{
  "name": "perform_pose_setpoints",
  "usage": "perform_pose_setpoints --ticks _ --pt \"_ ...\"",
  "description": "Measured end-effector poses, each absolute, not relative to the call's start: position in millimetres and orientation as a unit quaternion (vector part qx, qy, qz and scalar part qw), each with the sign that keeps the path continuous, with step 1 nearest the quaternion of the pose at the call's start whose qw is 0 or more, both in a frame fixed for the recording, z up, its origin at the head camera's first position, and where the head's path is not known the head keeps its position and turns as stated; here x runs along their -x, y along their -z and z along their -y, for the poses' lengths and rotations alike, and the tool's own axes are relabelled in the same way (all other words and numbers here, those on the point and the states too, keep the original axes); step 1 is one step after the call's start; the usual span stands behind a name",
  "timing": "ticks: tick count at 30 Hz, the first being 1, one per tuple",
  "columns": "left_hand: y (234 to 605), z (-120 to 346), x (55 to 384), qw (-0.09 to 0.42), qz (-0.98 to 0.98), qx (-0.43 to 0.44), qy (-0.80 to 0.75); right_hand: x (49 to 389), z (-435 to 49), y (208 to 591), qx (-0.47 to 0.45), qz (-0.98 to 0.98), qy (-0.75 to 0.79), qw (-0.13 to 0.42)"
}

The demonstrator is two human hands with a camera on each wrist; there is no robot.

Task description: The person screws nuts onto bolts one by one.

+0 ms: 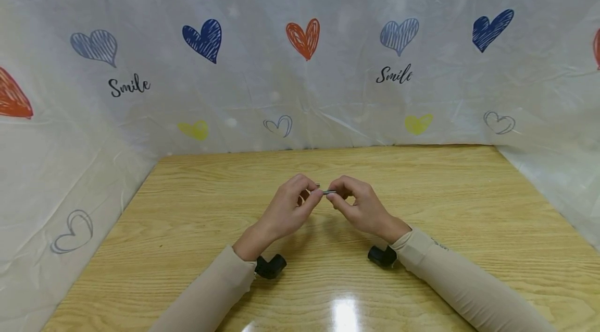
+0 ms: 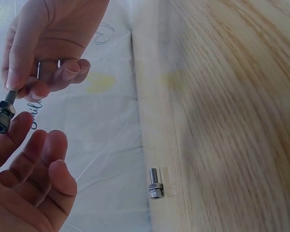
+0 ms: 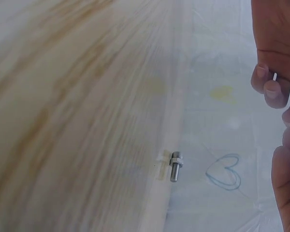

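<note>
Close together above the table, the two hands meet at a small steel socket-head bolt (image 2: 9, 99) with a nut (image 2: 6, 108) on its thread. My right hand (image 1: 364, 210) pinches the threaded end between thumb and fingers. At the head and nut, thumb and index finger of my left hand (image 1: 284, 210) are on either side. A second bolt (image 2: 154, 184), also with a nut, stands on its head on the table beyond the hands; the left fingers mostly hide it in the head view. The held bolt is out of frame in the right wrist view.
The wooden table (image 1: 187, 207) spreads beneath both hands. White sheets (image 1: 253, 87) printed with hearts hang at its back and sides. Black wrist devices (image 1: 272, 267) jut out under the sleeves.
</note>
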State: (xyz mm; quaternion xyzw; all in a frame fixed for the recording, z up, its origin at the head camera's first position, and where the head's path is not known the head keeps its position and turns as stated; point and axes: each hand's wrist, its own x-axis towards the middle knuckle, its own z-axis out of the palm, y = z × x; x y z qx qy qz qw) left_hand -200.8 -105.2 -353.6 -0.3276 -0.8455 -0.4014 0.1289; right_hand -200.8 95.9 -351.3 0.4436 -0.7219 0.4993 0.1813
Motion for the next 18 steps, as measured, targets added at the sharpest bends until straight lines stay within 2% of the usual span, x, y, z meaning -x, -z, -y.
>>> perform_pose_setpoints --ticks 18 --pt "352.8 105.5 201.9 0.135 0.834 0.351 0.403 198.3 -95.3 348.6 -0.437 0.727 -0.498 0.179"
